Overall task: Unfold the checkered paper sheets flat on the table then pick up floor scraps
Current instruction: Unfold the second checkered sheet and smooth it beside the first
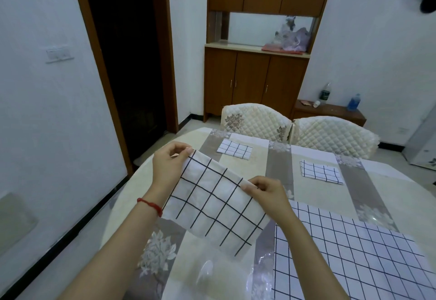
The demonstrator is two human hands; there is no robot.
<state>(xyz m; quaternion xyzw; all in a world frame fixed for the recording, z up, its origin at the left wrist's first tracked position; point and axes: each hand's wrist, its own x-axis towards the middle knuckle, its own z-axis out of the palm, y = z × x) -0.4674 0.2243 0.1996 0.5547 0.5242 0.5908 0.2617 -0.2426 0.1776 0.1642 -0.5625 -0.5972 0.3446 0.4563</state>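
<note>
I hold a folded white sheet with black grid lines (pixel 212 203) up above the table. My left hand (pixel 168 164) pinches its upper left corner. My right hand (pixel 264 193) pinches its upper right edge. The sheet hangs slanted between them, its lower edge over the tablecloth. One checkered sheet (pixel 349 255) lies spread flat on the table at the near right. Two more folded checkered sheets lie farther off: one (pixel 234 149) near the far edge, one (pixel 320 171) to the right.
The table (pixel 250 165) has a floral beige and grey cloth under clear plastic. Two quilted chairs (pixel 257 120) stand at the far side. A wooden cabinet (pixel 254 80) is behind them. A dark doorway (pixel 127 63) is at left, and bottles stand on a low shelf (pixel 330 110).
</note>
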